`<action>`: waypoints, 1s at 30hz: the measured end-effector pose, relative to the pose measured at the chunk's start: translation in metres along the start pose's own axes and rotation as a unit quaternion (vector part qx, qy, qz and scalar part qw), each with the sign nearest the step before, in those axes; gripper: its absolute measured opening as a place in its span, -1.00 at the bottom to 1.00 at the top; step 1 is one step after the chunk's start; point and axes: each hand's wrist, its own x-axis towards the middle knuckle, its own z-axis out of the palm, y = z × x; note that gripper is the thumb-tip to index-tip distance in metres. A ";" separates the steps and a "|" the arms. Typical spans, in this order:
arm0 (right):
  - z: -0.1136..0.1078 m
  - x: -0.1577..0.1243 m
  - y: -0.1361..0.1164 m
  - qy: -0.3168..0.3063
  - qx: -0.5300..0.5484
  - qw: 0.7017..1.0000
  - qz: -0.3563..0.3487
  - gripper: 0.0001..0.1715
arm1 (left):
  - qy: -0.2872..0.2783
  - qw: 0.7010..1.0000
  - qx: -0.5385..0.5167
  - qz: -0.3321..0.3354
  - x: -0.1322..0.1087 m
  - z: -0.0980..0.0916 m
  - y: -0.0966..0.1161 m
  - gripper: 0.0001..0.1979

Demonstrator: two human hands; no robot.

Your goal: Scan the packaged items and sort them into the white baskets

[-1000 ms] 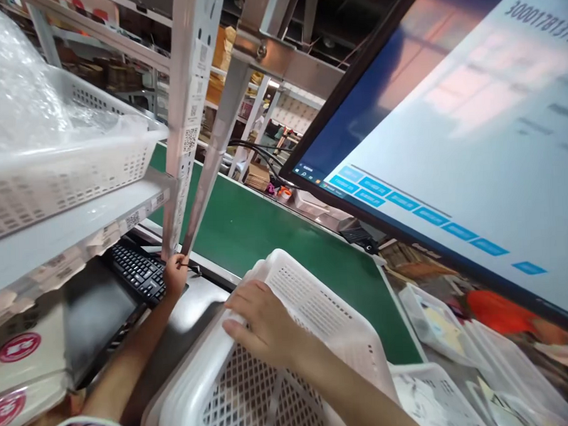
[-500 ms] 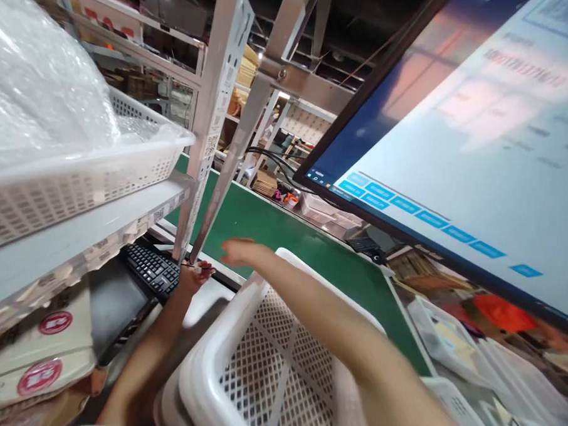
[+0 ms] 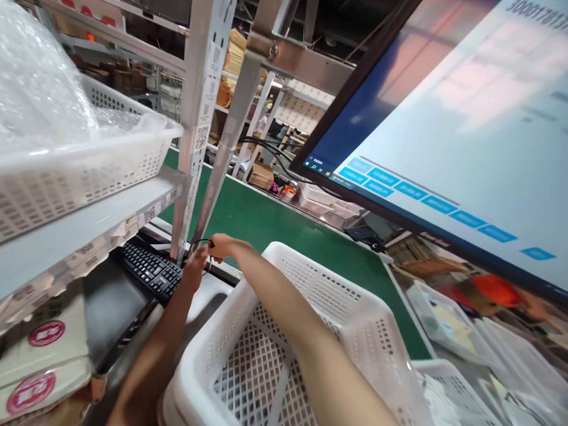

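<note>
Beyond the near rim of a white plastic basket (image 3: 286, 254), my two hands are close together at the foot of a metal post. My left hand (image 3: 195, 267) is closed around a thin black cord (image 3: 200, 241), which bows up in a small loop. From the right, my right hand (image 3: 223, 246) reaches over the basket and pinches the same cord near its end. Whatever else lies between the fingers is too small to make out. A black keyboard (image 3: 152, 269) is just left of my left hand.
A large monitor (image 3: 434, 200) hangs at the right. On the left shelf (image 3: 81, 212) stands a white basket (image 3: 66, 178) of bubble wrap, with printed packages (image 3: 46, 361) below. A green conveyor surface (image 3: 265, 220) runs behind. White bins (image 3: 451, 322) stand at the lower right.
My right hand has moved left and down to meet my left hand, and its fingers have closed on the cord. My left hand has risen slightly. The view has shifted a little.
</note>
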 end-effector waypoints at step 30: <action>0.008 0.014 0.008 0.096 0.154 0.982 0.056 -0.83 | -0.004 0.957 0.269 0.108 -0.022 -0.004 -0.037 -0.67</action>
